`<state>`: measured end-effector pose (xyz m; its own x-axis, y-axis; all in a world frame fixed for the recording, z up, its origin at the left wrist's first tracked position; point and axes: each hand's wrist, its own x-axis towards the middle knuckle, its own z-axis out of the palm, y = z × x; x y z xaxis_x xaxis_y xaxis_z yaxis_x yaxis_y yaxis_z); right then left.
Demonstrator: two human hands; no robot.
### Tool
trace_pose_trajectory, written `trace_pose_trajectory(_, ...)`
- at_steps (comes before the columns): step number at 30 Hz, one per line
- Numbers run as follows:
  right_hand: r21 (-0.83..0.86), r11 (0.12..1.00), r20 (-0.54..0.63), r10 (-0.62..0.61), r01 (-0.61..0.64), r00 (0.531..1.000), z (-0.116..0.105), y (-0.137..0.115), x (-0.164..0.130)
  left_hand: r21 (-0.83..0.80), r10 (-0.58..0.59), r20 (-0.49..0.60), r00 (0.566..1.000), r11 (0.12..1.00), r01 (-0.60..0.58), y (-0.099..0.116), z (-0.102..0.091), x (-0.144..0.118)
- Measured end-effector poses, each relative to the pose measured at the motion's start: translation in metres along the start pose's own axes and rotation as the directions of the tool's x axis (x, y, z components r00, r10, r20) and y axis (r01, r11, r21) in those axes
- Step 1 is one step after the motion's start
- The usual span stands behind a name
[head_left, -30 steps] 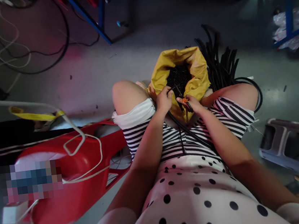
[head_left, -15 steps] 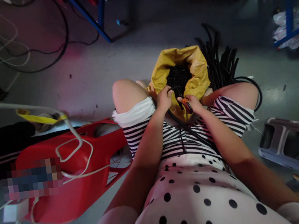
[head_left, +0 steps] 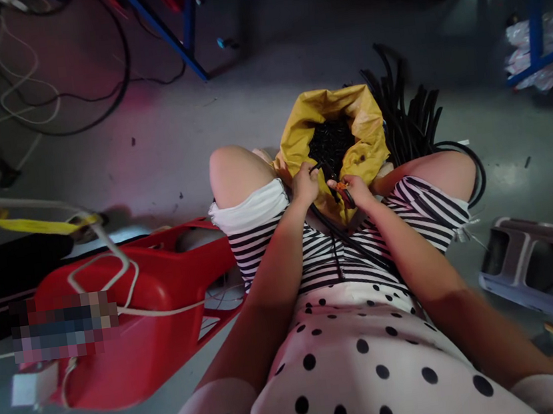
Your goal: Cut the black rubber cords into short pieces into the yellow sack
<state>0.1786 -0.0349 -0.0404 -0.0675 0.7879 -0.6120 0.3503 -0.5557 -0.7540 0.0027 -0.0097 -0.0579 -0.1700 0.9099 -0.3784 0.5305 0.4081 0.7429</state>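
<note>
I sit on the floor with a yellow bag (head_left: 365, 125) between my knees; it is full of small black cut pieces (head_left: 331, 141). My left hand (head_left: 305, 185) grips a black cable (head_left: 348, 238) that runs back across my striped lap. My right hand (head_left: 352, 191) is closed on a small orange-handled cutter (head_left: 342, 189) at the cable's end, just over the bag's near edge. The two hands are a few centimetres apart.
A bundle of black cables (head_left: 410, 120) lies behind the bag and loops around my right knee. A red plastic chair (head_left: 133, 318) lies tipped at my left with a white cord (head_left: 108, 271) over it. A grey stool (head_left: 540, 265) lies at right. Blue rack legs (head_left: 532, 14) stand beyond.
My hands stay at the bag's edge with cable and cutter. The white cord with its yellow tag at left has shifted leftward and lower over the red chair.
</note>
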Motion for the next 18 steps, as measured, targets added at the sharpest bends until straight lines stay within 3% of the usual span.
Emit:
trace_pose_trajectory(7,0.157,0.986,0.034,0.056,-0.061,0.998,-0.011,-0.011,-0.004,-0.112,0.051,-0.116,0.992,0.992,-0.064,-0.008,0.000,0.008)
trace_pose_trajectory(15,0.403,0.915,-0.147,0.043,0.020,0.988,-0.027,-0.017,0.000,-0.208,0.065,-0.150,0.986,0.973,-0.096,-0.009,0.007,0.011)
trace_pose_trajectory(18,0.406,0.911,-0.231,0.024,0.074,0.973,-0.033,-0.020,-0.003,-0.297,0.063,-0.137,0.988,0.949,-0.102,-0.003,0.007,0.008)
